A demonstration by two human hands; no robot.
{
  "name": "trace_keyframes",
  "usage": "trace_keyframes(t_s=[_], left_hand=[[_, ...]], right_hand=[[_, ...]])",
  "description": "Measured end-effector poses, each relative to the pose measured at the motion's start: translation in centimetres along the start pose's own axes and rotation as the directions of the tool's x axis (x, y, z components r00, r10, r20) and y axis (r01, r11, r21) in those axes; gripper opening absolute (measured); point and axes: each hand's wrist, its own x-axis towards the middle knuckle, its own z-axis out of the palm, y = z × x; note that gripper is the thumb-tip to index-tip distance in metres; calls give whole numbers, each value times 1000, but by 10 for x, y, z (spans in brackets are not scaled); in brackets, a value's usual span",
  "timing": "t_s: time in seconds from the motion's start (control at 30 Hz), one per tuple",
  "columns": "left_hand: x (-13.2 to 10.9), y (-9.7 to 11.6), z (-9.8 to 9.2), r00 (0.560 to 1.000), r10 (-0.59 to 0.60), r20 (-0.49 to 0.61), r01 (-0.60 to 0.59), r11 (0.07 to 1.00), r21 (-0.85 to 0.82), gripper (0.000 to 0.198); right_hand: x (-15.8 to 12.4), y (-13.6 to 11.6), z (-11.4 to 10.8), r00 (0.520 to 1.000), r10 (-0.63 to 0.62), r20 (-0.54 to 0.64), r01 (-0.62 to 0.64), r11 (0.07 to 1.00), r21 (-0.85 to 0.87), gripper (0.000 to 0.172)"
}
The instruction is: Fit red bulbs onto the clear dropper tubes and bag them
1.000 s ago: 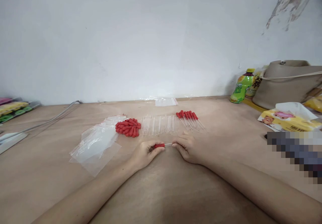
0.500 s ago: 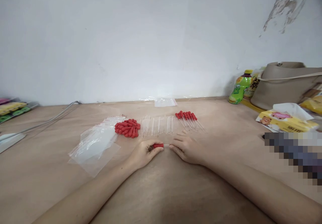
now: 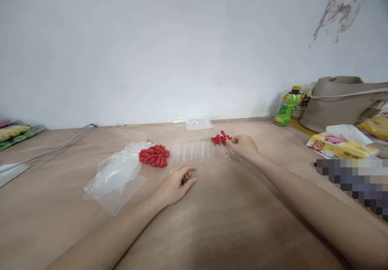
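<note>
My left hand (image 3: 179, 184) rests on the table, fingers loosely curled and thumb apart, with nothing in it. Just beyond it lie a heap of red rubber bulbs (image 3: 153, 155) and a row of clear glass tubes (image 3: 191, 152). At the right end of that row is a pile of droppers (image 3: 216, 140), each a red bulb on a thin clear tube. My right hand (image 3: 243, 145) is over this pile, thumb and fingers pinched on a dropper (image 3: 223, 133) whose bulb sticks up above the others. Its tube is partly hidden by the fingers.
Clear zip bags (image 3: 117, 177) lie fanned out at the left, and another bag (image 3: 199, 125) lies near the wall. A grey cable (image 3: 65, 142) crosses the far left. On the right are a green bottle (image 3: 287, 107), a beige handbag (image 3: 339, 104) and a yellow tissue pack (image 3: 341, 144).
My right hand has carried the dropper from in front of my left hand, up and right, to the pile. My left hand has let go of its red bulb and loosened.
</note>
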Motion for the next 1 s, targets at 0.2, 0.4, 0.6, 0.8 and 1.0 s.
trace_keyframes(t_s=[0.2,0.4,0.6,0.8,1.0], left_hand=[[1,1,-1,1000,15,3,-15,1000,0,19],[0,1,-2,1000,11,9,-11,1000,14,18],[0,2,-2,1000,1,19,-1,1000,13,17],[1,1,-1,1000,-3,23,3,1000,21,16],[1,2,-2,999,14,31,-14,1000,10,14]], right_hand=[[2,-1,21,995,57,88,-47,993,-107,34],[0,-2,24,992,26,127,-12,994,-111,41],[2,0,22,995,22,99,-7,989,-148,44],[-7,-11,27,993,-115,-21,114,992,-45,28],[-18,-26,30,981,-180,70,189,971,-146,22]])
